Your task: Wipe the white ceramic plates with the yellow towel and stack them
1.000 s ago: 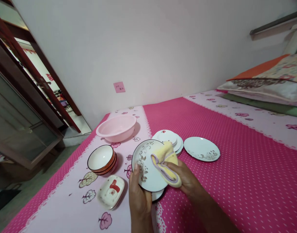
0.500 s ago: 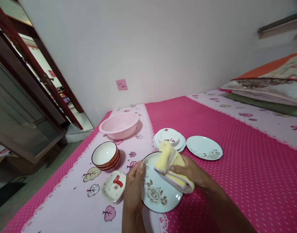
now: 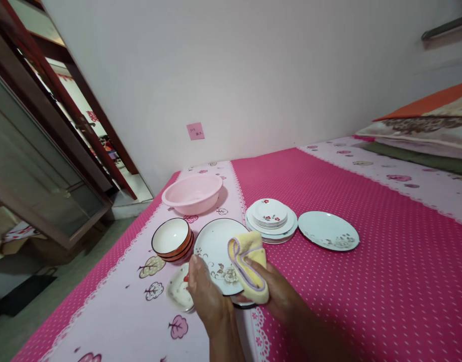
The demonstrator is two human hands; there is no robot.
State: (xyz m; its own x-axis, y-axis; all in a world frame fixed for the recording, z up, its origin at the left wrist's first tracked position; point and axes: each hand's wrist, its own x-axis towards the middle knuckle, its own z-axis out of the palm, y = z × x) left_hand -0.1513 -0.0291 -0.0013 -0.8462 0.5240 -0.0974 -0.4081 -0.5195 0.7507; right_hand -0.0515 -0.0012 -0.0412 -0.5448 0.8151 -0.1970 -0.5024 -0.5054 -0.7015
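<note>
Left hand (image 3: 204,294) gripped the floral plate (image 3: 215,246) at its 7 o'clock rim, with the plate tilted up off the bed (image 3: 366,281). Right hand (image 3: 278,296) clenched the yellow cloth (image 3: 249,264), pressed on the plate's face at 4 o'clock. Bowl stack (image 3: 172,239) sat at the plate's 9 o'clock, plate stack (image 3: 271,218) at 2 o'clock, pink basin (image 3: 193,192) at 11 o'clock.

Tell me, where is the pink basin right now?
In the head view, the pink basin sits left of centre near the wall, behind the stacked bowls and left of the plate stack.
</note>
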